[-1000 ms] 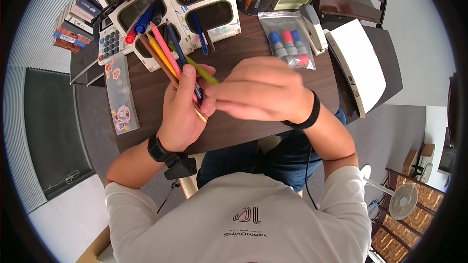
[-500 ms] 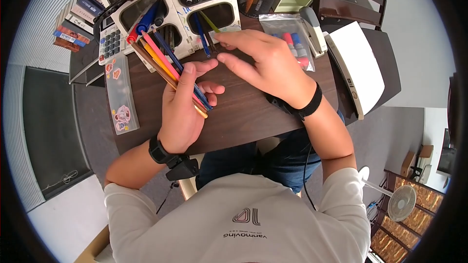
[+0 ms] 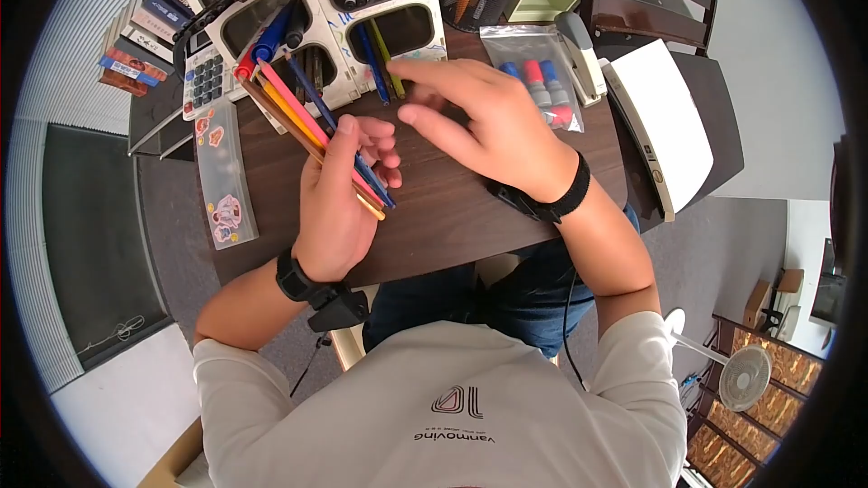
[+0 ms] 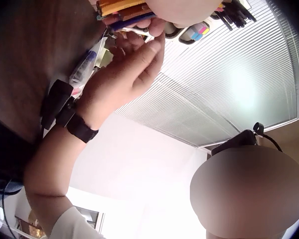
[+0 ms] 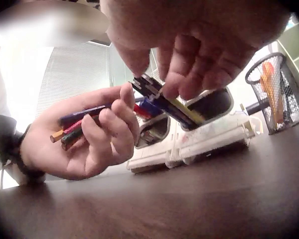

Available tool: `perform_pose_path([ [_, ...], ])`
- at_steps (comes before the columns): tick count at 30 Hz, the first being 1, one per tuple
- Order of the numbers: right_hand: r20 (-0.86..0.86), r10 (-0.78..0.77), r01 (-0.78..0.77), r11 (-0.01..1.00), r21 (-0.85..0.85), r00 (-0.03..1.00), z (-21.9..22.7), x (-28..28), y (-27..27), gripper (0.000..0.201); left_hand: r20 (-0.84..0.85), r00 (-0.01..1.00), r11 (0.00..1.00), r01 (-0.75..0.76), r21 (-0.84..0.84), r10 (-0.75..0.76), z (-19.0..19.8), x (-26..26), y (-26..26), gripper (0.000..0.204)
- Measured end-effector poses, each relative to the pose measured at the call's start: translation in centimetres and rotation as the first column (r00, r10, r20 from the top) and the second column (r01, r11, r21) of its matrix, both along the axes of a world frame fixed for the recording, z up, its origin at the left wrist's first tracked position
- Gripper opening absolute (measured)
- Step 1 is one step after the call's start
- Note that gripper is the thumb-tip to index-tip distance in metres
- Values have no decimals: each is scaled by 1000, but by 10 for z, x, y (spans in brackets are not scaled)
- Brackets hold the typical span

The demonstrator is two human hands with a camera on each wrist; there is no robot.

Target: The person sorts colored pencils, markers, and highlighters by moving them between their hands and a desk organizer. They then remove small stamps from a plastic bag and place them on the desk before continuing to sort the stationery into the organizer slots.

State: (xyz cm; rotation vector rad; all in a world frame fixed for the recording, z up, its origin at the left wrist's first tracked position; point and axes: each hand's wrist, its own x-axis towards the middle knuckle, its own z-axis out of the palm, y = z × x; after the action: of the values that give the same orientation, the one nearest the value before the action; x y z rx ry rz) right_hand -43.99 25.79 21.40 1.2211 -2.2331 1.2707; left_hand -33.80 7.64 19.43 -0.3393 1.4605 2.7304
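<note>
My left hand [image 3: 336, 199] grips a bundle of coloured pencils, among them a pink pencil [image 3: 287, 93], a yellow-orange pencil [image 3: 300, 119] and a dark blue pencil [image 3: 307, 83]. Their far ends point toward the white organizer [image 3: 314, 14]. An olive-green pencil [image 3: 379, 39] leans in the organizer's lower right compartment beside a blue pencil [image 3: 369, 54]. Just over the near ends of these pencils is my right hand [image 3: 493, 122], thumb and forefinger spread apart. The right wrist view shows its fingertips close to the pencil ends [image 5: 152, 88].
Large blue and black markers [image 3: 274, 32] fill the adjoining compartment. A clear bag of markers [image 3: 542, 81], a stapler [image 3: 586, 59] and a black mesh cup [image 3: 475, 4] stand to the right. A sticker-covered clear case [image 3: 221, 181] and a calculator [image 3: 203, 81] lie left.
My right hand has carried the olive-green pencil from beside the left hand forward into the compartment and let it go. The left hand keeps its bundle, its fingers curling in more.
</note>
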Motion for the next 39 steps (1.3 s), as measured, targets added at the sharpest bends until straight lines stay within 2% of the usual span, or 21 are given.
perform_pose_path([
  [3, -90, 216, -216, 976, 10, 972, 15, 9, 10, 24, -63, 998, 998, -5, 56, 8, -2, 1, -1, 45],
  [5, -28, 354, -352, 934, 61, 935, 17, 24, 7, 24, -107, 994, 999, -4, -41, -1, 0, 2, -1, 50],
  [9, -52, 395, -395, 919, 6, 917, 6, 37, -3, 26, -115, 993, 998, 14, -58, -20, 2, 3, -1, 53],
  [10, -52, 395, -395, 919, 6, 917, 7, 37, -3, 26, -113, 993, 999, 39, -18, -41, 2, 3, -1, 54],
  [12, -78, 376, -384, 910, -158, 923, 13, 35, -3, 29, -113, 992, 998, 61, 23, -58, 3, 3, 0, 54],
  [13, -79, 379, -387, 909, -155, 922, 18, 34, -1, 29, -91, 995, 997, 50, 53, -45, 5, 3, 2, 54],
  [15, -128, 317, -339, 910, -238, 940, 34, 30, 12, 30, -70, 997, 996, 35, 85, -29, 4, 2, 2, 54],
  [17, -213, 246, -297, 921, -253, 945, 46, 21, 25, 24, -111, 992, 981, 86, 174, -67, -2, 1, 0, 51],
  [19, -294, 116, -196, 946, -260, 949, 50, 15, 33, 23, -88, 993, 989, 83, 119, -73, -1, 1, 0, 47],
  [21, -354, 10, -100, 966, -237, 935, 48, 6, 39, 22, -67, 995, 995, 83, 61, -79, 3, 2, 0, 44],
  [22, -264, -90, 44, 984, -174, 960, 51, 14, 40, 22, -38, 995, 994, 97, 45, -96, 5, 4, 1, 41],
  [23, -266, -87, 42, 984, -172, 960, 47, 11, 38, 22, -9, 994, 993, 113, 28, -113, 6, 6, 2, 39],
  [25, -387, -171, 165, 985, -48, 906, 31, 3, 29, 20, 15, 993, 993, 119, 28, -119, 5, 11, 5, 36],
  [27, -369, -169, 183, 983, 4, 914, 21, 3, 17, 22, 41, 991, 991, 129, 28, -130, 5, 16, 11, 33],
  [29, -28, -113, 114, 994, 7, 993, 15, 6, 7, 29, 155, 981, 992, 107, 61, -115, 5, 22, 19, 32],
  [30, 11, -75, 75, 997, 18, 997, 9, 3, 7, 37, 156, 981, 992, 110, 62, -119, 5, 24, 21, 32],
  [31, 12, -77, 77, 997, 19, 997, 8, 3, 5, 37, 180, 974, 989, 120, 84, -134, 5, 25, 22, 32],
  [33, 137, -3, 7, 1000, -25, 991, 6, 5, 1, 40, 228, 960, 982, 135, 128, -162, 5, 28, 23, 33],
  [34, 169, 9, -6, 1000, -20, 986, 5, 6, 0, 41, 200, 961, 974, 163, 156, -193, -1, 29, 21, 35],
  [39, 193, 24, -19, 999, -31, 981, 4, 7, -4, 40, 192, 951, 941, 182, 284, -242, -8, 26, 17, 42],
])
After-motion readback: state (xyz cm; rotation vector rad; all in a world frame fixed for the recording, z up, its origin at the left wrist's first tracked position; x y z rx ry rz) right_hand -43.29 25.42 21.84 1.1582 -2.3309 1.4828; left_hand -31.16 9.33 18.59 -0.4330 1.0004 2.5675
